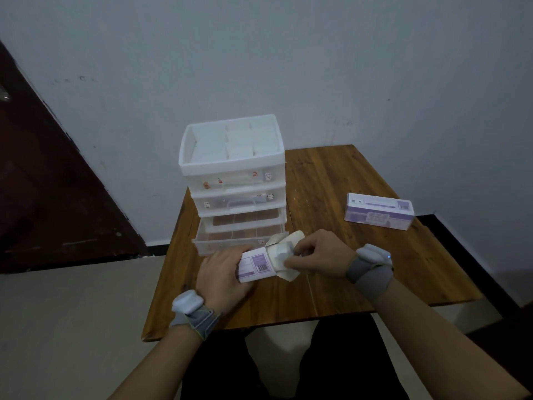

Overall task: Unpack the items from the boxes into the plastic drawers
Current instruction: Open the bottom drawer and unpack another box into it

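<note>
My left hand [223, 277] grips a white and purple box [255, 267] above the front of the wooden table [331, 290]. The box's end flaps are open toward the right. My right hand [317, 256] pinches the whitish contents [284, 251] at that open end. Just behind the box stands a white plastic drawer unit [233, 168]; its lowest drawer [239, 239] is pulled out and looks empty. The upper drawers are closed, and the top tray holds white packets. A second purple and white box [379, 210] lies closed at the table's right side.
The table stands against a pale wall, with a dark door [43, 183] at the left. Light floor lies to the left of the table. My legs in dark trousers are under the front edge. Both wrists carry grey strapped bands.
</note>
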A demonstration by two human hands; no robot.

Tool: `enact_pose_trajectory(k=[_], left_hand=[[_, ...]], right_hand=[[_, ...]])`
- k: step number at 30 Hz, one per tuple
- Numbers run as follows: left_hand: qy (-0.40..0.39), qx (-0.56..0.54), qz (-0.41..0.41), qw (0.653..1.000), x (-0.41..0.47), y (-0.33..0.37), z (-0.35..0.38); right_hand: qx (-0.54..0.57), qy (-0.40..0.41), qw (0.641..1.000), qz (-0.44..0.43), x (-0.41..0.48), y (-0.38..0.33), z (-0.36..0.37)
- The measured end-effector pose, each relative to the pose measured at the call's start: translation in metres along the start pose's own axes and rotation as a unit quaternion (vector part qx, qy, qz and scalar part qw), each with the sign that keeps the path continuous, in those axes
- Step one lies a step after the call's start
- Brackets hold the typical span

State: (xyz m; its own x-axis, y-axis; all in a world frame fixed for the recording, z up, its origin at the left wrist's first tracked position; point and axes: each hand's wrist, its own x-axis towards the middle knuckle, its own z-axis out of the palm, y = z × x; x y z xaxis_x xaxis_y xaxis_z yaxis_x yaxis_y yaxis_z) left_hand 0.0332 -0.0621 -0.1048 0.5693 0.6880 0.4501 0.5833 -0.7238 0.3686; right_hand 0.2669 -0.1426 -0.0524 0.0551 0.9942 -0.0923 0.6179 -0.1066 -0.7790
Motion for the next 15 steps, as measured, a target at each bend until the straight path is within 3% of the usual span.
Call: enact_pose_trajectory(k=[4, 8, 12, 15], left_hand=[[0.003, 0.016, 0.012, 1.000, 0.002, -0.001, -0.003], [0.001, 0.025, 0.011, 1.000, 0.002, -0.002, -0.002], [-0.002, 0.019, 0.000, 1.000, 0.002, -0.002, -0.001], [0.000, 0.019, -0.024, 1.000, 0.003, -0.003, -0.001]], right_hand=[[0.079, -0.001, 0.997, 0.024, -0.001, 0.008, -0.004], [0.037, 0.041, 0.998, 0.032, -0.002, 0.014, 0.003], [0.136, 0.069, 0.988, -0.041, -0.006, 0.013, 0.008], [0.123, 0.096, 0.983, -0.100, -0.007, 0.009, 0.021]])
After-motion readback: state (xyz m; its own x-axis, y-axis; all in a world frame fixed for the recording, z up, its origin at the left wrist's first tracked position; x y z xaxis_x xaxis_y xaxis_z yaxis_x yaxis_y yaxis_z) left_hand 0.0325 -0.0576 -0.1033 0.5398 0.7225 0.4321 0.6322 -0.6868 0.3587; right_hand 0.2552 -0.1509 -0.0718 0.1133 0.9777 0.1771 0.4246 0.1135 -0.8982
